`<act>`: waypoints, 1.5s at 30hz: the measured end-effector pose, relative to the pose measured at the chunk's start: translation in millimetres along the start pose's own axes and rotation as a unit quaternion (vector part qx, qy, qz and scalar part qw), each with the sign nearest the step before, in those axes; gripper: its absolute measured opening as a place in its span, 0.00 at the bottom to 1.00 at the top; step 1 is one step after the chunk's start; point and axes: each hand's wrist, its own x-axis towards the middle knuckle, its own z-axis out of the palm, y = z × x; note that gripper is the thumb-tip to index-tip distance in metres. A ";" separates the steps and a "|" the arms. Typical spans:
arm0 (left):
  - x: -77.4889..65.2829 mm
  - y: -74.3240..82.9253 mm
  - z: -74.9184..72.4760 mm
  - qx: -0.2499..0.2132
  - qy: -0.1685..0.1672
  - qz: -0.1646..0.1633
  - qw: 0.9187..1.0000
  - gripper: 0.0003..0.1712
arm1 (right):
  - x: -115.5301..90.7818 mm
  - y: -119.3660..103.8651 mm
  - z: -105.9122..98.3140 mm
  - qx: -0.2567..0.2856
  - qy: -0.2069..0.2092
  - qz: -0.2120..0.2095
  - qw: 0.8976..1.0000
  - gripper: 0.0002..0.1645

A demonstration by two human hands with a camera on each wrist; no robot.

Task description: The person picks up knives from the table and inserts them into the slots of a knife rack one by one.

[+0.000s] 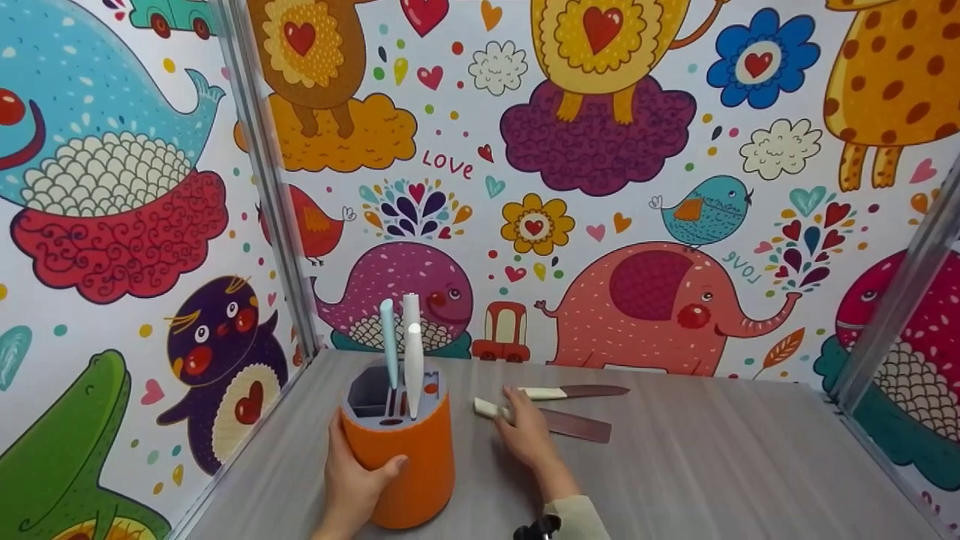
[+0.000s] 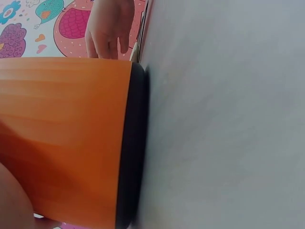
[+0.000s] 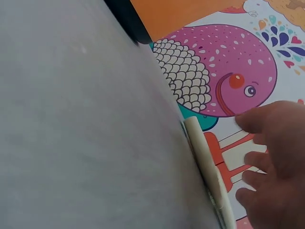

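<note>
An orange knife block (image 1: 414, 472) with a grey slotted top stands upright on the table, black at its base. My left hand (image 1: 354, 480) grips its left side, thumb across the front. A light-blue handle (image 1: 388, 341) and white handles (image 1: 413, 360) rise from the slots. Right of the block lie a cleaver (image 1: 581, 426) with a broad brown blade and a narrower pointed knife (image 1: 596, 391), both cream-handled. My right hand (image 1: 532, 442) hovers over the cleaver's handle. In the right wrist view its fingers (image 3: 255, 179) are parted, with a gap to the cream handle (image 3: 206, 164).
The grey table (image 1: 712, 465) extends to the right and front of the knives. Cartoon-printed panels (image 1: 480, 187) enclose it at the back and sides, joined by metal posts (image 1: 274, 187). A small black device (image 1: 537, 528) sits by the right sleeve (image 1: 581, 517).
</note>
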 end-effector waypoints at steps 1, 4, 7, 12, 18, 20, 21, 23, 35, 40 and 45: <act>0.1 0.3 -0.1 -0.001 0.001 0.000 1.000 0.71 | 0.3 -0.1 -0.3 -0.008 -0.017 -0.003 1.000 0.35; 0.0 1.1 -0.6 0.000 -0.001 -0.006 1.000 0.72 | 0.7 0.0 0.4 -0.028 -0.063 -0.011 0.998 0.35; 0.2 1.9 -0.7 0.002 -0.003 -0.014 1.000 0.73 | -0.1 0.3 2.2 -0.043 -0.082 -0.010 0.996 0.33; 0.0 2.7 0.0 0.004 -0.005 -0.020 1.000 0.74 | -1.9 0.4 3.6 -0.076 -0.055 -0.012 0.996 0.25; -0.8 3.0 2.9 -0.002 -0.004 -0.010 1.000 0.74 | -9.9 0.5 -0.9 -0.113 0.044 -0.005 0.993 0.14; -1.1 2.4 3.7 -0.002 -0.002 -0.003 1.000 0.73 | -14.3 1.3 -2.3 -0.126 0.060 -0.002 0.990 0.12; -1.3 1.8 3.8 -0.004 0.001 0.001 1.000 0.73 | -16.4 1.4 -3.2 -0.134 0.062 -0.002 0.989 0.12; -1.5 0.7 3.7 -0.003 0.003 0.004 1.000 0.73 | -20.6 1.3 -4.3 -0.149 0.057 -0.002 0.987 0.13; 1.5 -0.9 -1.7 -0.014 -0.004 0.009 1.000 0.71 | -45.7 -13.7 -19.8 -0.193 -0.008 0.001 0.981 0.18; 1.2 -0.5 -3.6 -0.008 -0.007 0.010 1.000 0.73 | -57.1 -21.5 -25.9 -0.211 -0.025 0.001 0.977 0.18; -1.8 -1.8 1.1 -0.010 -0.009 0.010 1.000 0.74 | -65.4 -20.0 -31.2 -0.223 -0.024 0.007 0.974 0.15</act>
